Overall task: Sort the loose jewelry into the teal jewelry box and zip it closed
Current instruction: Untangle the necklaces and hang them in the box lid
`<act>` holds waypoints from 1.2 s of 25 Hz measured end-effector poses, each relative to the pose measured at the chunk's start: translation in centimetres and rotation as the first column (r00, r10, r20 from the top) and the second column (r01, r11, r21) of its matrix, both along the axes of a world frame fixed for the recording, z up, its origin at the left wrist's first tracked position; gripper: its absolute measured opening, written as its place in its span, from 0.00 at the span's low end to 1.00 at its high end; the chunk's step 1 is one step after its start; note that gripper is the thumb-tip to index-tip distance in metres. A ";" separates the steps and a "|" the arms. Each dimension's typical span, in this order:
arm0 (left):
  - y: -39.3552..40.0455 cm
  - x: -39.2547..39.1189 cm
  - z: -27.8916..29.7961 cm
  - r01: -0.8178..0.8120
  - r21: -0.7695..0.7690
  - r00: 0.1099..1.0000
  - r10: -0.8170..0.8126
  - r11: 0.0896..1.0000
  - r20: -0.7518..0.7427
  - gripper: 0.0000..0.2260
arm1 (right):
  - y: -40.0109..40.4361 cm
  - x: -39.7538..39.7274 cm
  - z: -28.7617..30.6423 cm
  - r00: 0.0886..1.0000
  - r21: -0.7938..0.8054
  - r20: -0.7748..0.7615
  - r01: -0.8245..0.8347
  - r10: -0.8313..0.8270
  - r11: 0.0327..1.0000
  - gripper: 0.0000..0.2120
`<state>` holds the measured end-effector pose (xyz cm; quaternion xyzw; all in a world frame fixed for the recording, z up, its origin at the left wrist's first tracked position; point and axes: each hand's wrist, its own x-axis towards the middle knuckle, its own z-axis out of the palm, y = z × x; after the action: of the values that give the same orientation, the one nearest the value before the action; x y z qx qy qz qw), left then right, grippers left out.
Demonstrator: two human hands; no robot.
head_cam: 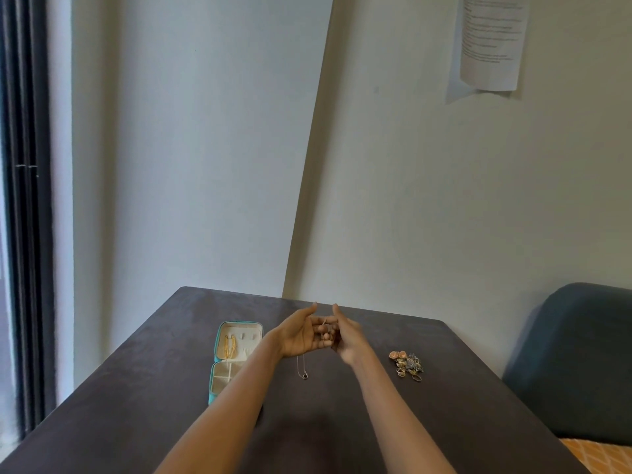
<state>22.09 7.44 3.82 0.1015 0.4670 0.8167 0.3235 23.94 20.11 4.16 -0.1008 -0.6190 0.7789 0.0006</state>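
We hold both bare arms stretched forward. Our left hand [301, 335] and right hand [347, 338] meet palm to palm, fingers curled inward.

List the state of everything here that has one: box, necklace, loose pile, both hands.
teal jewelry box: unzipped, lying open, gold chain in lid
necklace: held up, pendent end hanging down
loose jewelry pile: unsorted, on table
left hand: fingers on the necklace
right hand: fingers on the necklace
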 end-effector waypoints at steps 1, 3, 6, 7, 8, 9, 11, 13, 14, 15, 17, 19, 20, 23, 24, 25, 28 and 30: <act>-0.2 0.0 -0.1 -0.015 0.058 1.000 0.014 0.998 0.014 0.28 | 0.1 0.1 -0.1 1.000 -0.030 -0.011 -0.005 0.005 1.000 0.17; -0.3 -0.1 -0.3 -0.073 0.177 0.996 0.064 0.982 0.058 0.31 | 0.2 0.2 -0.4 1.000 -0.075 -0.015 -0.013 0.012 0.997 0.15; -0.2 -0.1 -0.5 -0.193 0.303 0.980 0.169 0.933 0.103 0.33 | 0.1 0.1 -1.0 1.000 -0.015 -0.026 0.001 -0.001 1.000 0.13; -0.2 -0.1 -0.5 -0.219 0.320 0.975 0.195 0.922 0.105 0.33 | 0.1 0.1 -1.2 0.999 0.030 -0.045 0.025 -0.023 0.999 0.12; -0.3 -0.1 -0.6 -0.242 0.326 0.970 0.220 0.914 0.105 0.34 | 0.1 0.0 -1.3 0.996 0.074 -0.076 0.057 -0.051 0.996 0.10; -0.3 -0.2 -0.7 -0.268 0.328 0.963 0.247 0.906 0.107 0.34 | 0.1 -0.2 -1.3 0.989 0.122 -0.120 0.098 -0.083 0.988 0.09; -0.5 -0.4 -0.8 -0.323 0.328 0.946 0.301 0.888 0.119 0.33 | 0.3 -0.6 -1.3 0.967 0.257 -0.230 0.164 -0.105 0.952 0.07; -0.7 -0.5 -0.8 -0.357 0.326 0.934 0.333 0.875 0.128 0.34 | 0.6 -0.8 -1.1 0.946 0.474 -0.324 0.175 -0.014 0.863 0.05; -0.8 -0.6 -0.8 -0.368 0.325 0.930 0.344 0.871 0.131 0.34 | 0.8 -0.9 -1.1 0.936 0.591 -0.348 0.171 0.058 0.788 0.05; -0.8 -0.7 -0.9 -0.375 0.325 0.927 0.352 0.868 0.131 0.35 | 1.0 -0.9 -1.1 0.926 0.690 -0.358 0.175 0.122 0.703 0.06; -0.8 -0.9 -1.0 -0.388 0.333 0.922 0.363 0.860 0.137 0.36 | 1.1 -0.9 -1.3 0.913 0.792 -0.370 0.213 0.172 0.573 0.08; -0.6 -1.0 -0.9 -0.403 0.350 0.915 0.375 0.846 0.146 0.36 | 0.9 -0.7 -1.4 0.898 0.811 -0.411 0.283 0.154 0.511 0.08; -0.5 -1.0 -0.7 -0.411 0.361 0.912 0.381 0.837 0.153 0.36 | 0.8 -0.6 -1.4 0.892 0.806 -0.430 0.307 0.142 0.507 0.08; -0.5 -1.0 -0.1 -0.433 0.411 0.901 0.399 0.803 0.170 0.34 | 0.5 -0.5 -1.6 0.887 0.765 -0.439 0.282 0.147 0.579 0.10; -0.5 -0.9 0.0 -0.431 0.421 0.902 0.397 0.798 0.170 0.33 | 0.2 -0.6 -1.8 0.889 0.731 -0.437 0.262 0.137 0.629 0.10; -0.5 -0.9 0.0 -0.425 0.425 0.905 0.393 0.799 0.165 0.32 | -0.1 -0.7 -2.0 0.891 0.691 -0.440 0.255 0.114 0.676 0.10; -0.3 -0.7 -0.1 -0.427 0.427 0.903 0.401 0.797 0.154 0.31 | -0.9 -1.0 -2.2 0.885 0.647 -0.461 0.284 0.066 0.707 0.07; -0.4 -0.7 -0.4 -0.429 0.415 0.902 0.402 0.802 0.156 0.32 | -1.1 -1.1 -1.8 0.883 0.702 -0.464 0.315 0.075 0.639 0.07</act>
<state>21.37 7.06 3.44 0.0423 0.2710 0.9542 0.1193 22.82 18.97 2.37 0.0503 -0.8613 0.4452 0.2399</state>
